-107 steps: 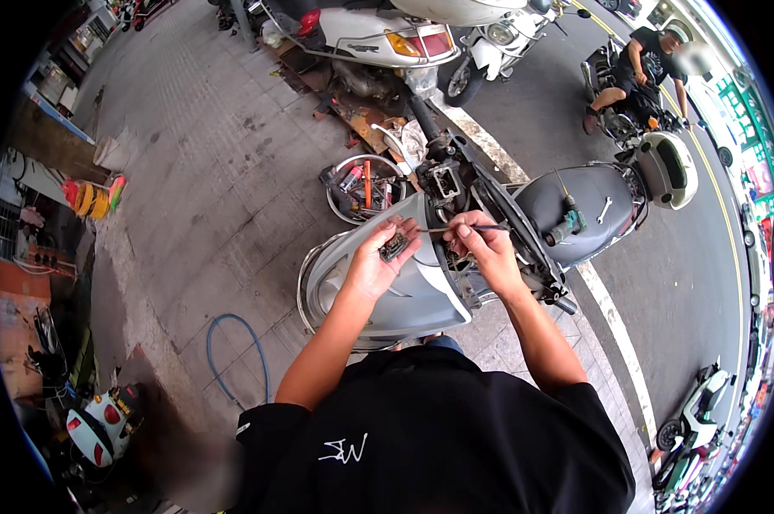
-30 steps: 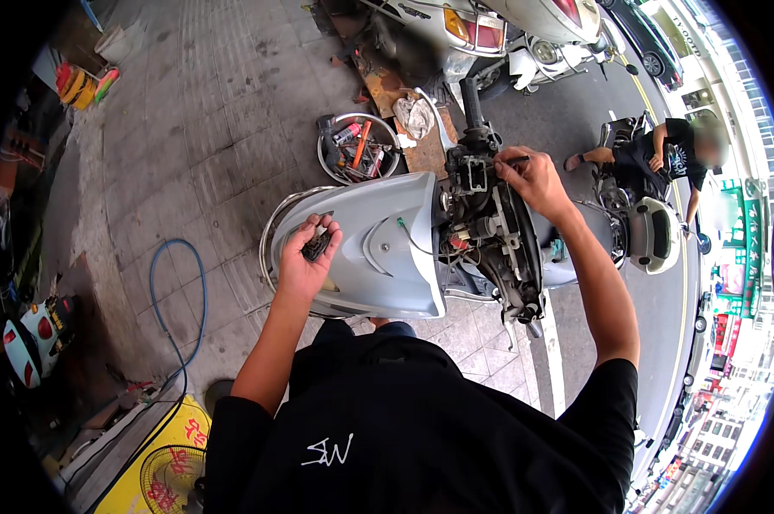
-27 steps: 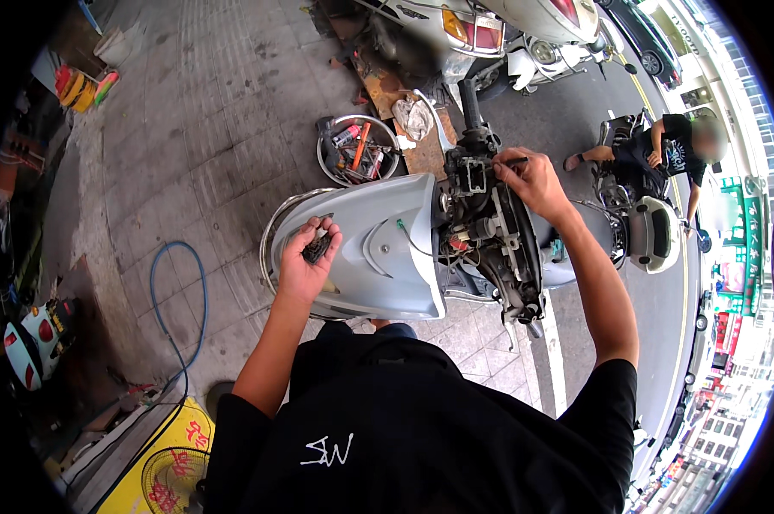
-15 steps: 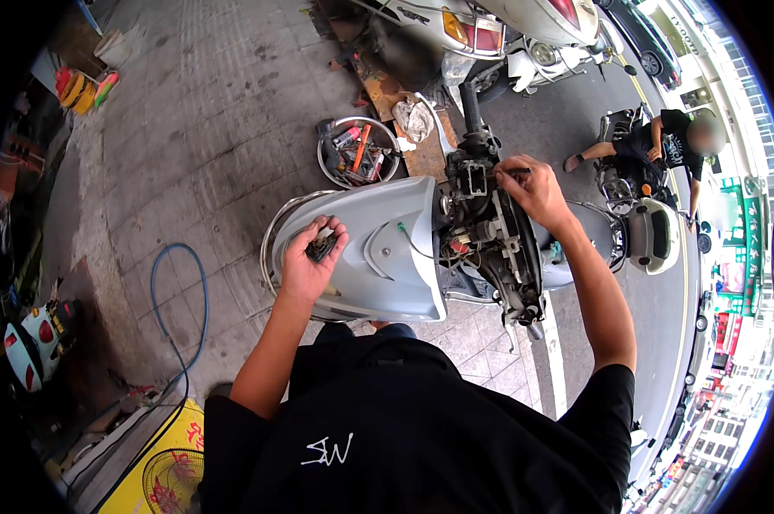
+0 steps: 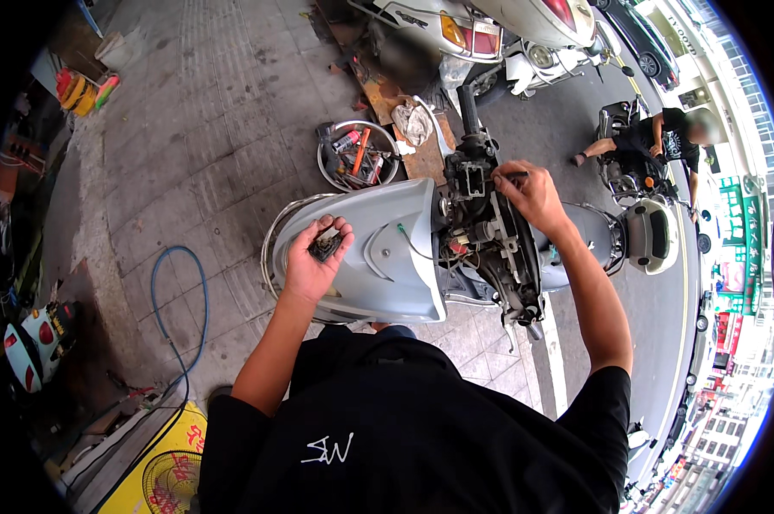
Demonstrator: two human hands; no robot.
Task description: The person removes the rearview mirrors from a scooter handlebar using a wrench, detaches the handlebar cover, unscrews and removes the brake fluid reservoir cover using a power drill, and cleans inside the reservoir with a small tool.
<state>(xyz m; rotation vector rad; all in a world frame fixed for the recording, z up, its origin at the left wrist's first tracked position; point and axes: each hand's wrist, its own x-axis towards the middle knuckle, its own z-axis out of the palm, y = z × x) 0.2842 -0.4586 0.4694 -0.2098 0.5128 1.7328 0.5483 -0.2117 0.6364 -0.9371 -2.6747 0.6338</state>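
Observation:
A grey scooter with a silver front panel [image 5: 404, 278] stands before me, its handlebar cover off and its wiring and metal parts [image 5: 487, 230] bare. Over the panel, my left hand [image 5: 308, 272] is turned palm up, its fingers curled round a small dark part [image 5: 325, 247]. My right hand [image 5: 537, 199] is closed beside the open rectangular reservoir [image 5: 470, 178] on the handlebar. Between its thumb and fingers sits a short dark stick-like tool [image 5: 517, 175]; its exact kind is too small to make out.
A round metal bowl of tools [image 5: 323, 171] lies beyond the panel, near a crumpled rag [image 5: 414, 123] on a board. A blue hose [image 5: 205, 300] curls over the paving at left. Parked scooters [image 5: 456, 30] stand ahead; a person [image 5: 678, 141] sits on another at right.
My left hand has shifted slightly right and tilted, showing more of the dark part. The right hand stays by the reservoir, its fingers moved a little.

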